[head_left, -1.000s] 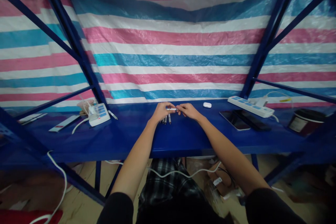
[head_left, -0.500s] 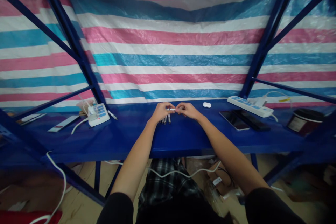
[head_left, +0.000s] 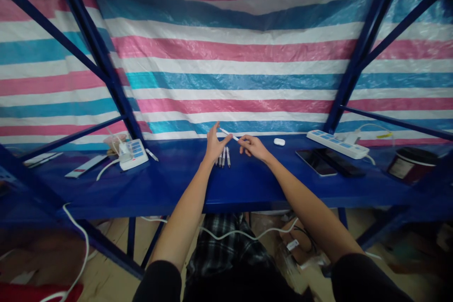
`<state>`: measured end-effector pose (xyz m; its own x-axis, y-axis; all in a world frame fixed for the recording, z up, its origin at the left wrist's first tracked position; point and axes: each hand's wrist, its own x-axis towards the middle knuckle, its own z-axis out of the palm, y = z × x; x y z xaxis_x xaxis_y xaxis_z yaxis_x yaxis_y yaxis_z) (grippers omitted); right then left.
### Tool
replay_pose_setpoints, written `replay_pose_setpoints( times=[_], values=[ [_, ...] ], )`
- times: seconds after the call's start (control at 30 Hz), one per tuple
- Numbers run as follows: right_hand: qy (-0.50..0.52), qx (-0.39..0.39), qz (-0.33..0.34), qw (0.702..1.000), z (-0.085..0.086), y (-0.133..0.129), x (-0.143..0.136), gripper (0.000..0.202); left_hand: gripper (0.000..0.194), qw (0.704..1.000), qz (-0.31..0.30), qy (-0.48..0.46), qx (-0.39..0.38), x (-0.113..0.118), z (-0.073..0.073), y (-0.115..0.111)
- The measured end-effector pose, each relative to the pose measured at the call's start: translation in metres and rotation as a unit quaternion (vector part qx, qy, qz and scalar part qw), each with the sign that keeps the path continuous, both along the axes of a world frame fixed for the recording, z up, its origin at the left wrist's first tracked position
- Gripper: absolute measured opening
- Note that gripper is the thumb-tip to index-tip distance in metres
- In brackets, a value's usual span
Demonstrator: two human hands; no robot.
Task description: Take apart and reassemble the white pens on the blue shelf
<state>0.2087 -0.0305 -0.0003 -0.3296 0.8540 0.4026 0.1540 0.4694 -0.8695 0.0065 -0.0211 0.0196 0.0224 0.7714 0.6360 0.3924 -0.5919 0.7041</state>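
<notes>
A slim white pen (head_left: pixel 228 133) is pinched at its near end in my right hand (head_left: pixel 254 146), and its other end tilts up to the left. My left hand (head_left: pixel 213 146) is open around the pen's far part, fingers pointing up and thumb apart. The thumb looks close to the pen's middle; whether it touches cannot be made out. Just below the hands, several white pens (head_left: pixel 223 156) lie side by side on the blue table (head_left: pixel 244 188), tips toward me. The left hand partly covers the leftmost ones.
A white earbud case (head_left: pixel 279 142) lies right of my hands. Farther right are two dark phones (head_left: pixel 316 162), a power strip (head_left: pixel 338 144) and a dark tub (head_left: pixel 412 163). On the left are another power strip (head_left: pixel 133 155), a single pen (head_left: pixel 152 155) and a flat white box (head_left: pixel 86 166).
The pen has swung from roughly level to a slant, showing more of its length. My left fingers have opened and lifted off it, while my right hand keeps its pinch.
</notes>
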Motion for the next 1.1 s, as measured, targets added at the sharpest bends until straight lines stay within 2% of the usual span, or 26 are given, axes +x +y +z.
replay_pose_setpoints(
  times=[0.07,0.13,0.17,0.27,0.33,0.4,0.5,0.7,0.77,0.87,1.03,1.1],
  values=[
    [0.012,-0.014,0.022,1.000,0.000,-0.001,-0.005,0.046,0.051,0.986,-0.089,-0.103,-0.096,0.004,0.000,0.003],
    [0.011,-0.035,0.050,0.998,0.000,-0.002,-0.008,0.048,0.041,0.946,-0.189,-0.210,-0.157,0.005,0.001,0.005],
    [0.009,-0.044,0.060,0.997,0.000,-0.002,-0.010,0.050,0.038,0.924,-0.218,-0.267,-0.165,0.003,0.003,0.006],
    [0.013,-0.059,0.062,0.996,-0.001,-0.001,-0.009,0.055,0.043,0.868,-0.207,-0.419,-0.168,-0.012,0.008,0.007],
    [0.014,-0.063,0.051,0.997,-0.001,0.001,-0.007,0.057,0.054,0.837,-0.204,-0.470,-0.193,-0.027,0.010,0.007],
    [0.008,-0.067,0.044,0.997,-0.002,0.002,-0.005,0.056,0.055,0.803,-0.209,-0.517,-0.210,-0.039,0.011,0.007],
    [-0.002,-0.072,0.045,0.996,-0.004,0.003,-0.004,0.054,0.051,0.765,-0.209,-0.563,-0.231,-0.047,0.009,0.007],
    [-0.002,-0.069,0.042,0.997,-0.004,0.002,-0.003,0.052,0.044,0.715,-0.208,-0.602,-0.288,-0.042,0.012,0.006],
    [-0.001,-0.067,0.043,0.997,-0.004,0.003,-0.002,0.052,0.044,0.701,-0.201,-0.608,-0.315,-0.041,0.014,0.006],
    [-0.007,-0.065,0.048,0.997,-0.005,0.004,-0.001,0.051,0.045,0.697,-0.212,-0.603,-0.325,-0.042,0.014,0.005],
    [-0.011,-0.066,0.051,0.996,-0.007,0.006,-0.001,0.051,0.044,0.706,-0.187,-0.574,-0.369,-0.045,0.014,0.005],
    [-0.015,-0.067,0.048,0.996,-0.007,0.006,-0.001,0.051,0.046,0.722,-0.181,-0.556,-0.370,-0.046,0.015,0.006]
  ],
)
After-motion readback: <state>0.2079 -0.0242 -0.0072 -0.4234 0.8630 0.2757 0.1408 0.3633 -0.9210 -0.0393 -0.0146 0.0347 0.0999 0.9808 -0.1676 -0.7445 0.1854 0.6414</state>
